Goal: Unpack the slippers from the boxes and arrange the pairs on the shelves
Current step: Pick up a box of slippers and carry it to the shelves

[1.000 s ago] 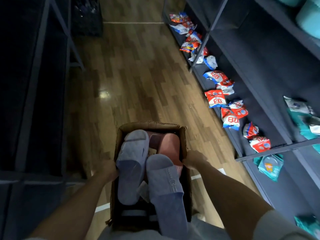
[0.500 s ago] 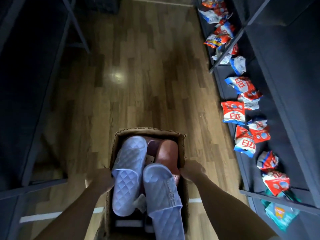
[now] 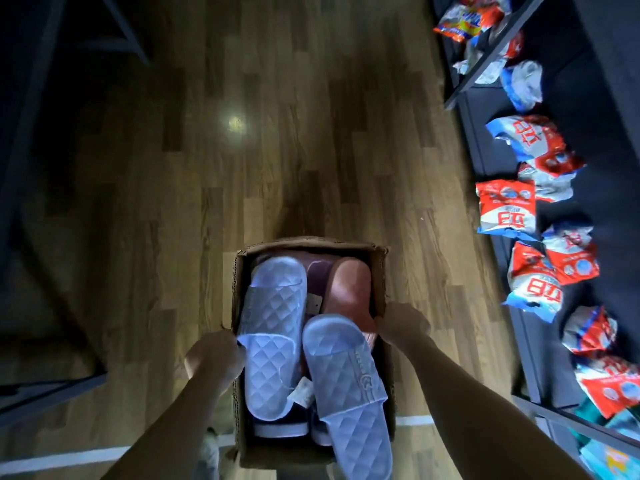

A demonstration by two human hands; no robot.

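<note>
Slippers point(image 3: 273, 327) fill the box point(image 3: 304, 243) I hold. My left hand point(image 3: 214, 355) and right hand point(image 3: 403, 323) grip its side walls.

Dim interior, light from overhead. Small hot glare spot on the glossy wooden floor point(image 3: 235, 123), 11 o'clock of centre. Shelving point(image 3: 41, 168) at 9 o'clock is near black, with no detail. Cardboard box point(image 3: 308, 242) throws a soft shadow toward 12 o'clock. Pale quilted slippers point(image 3: 273, 327) at 6 o'clock are the brightest, with a bluish cast. Snack packets point(image 3: 505, 209) at 3 o'clock are lit and saturated. Wide-angle bending at the edges. Overall soft, smeary.
</note>
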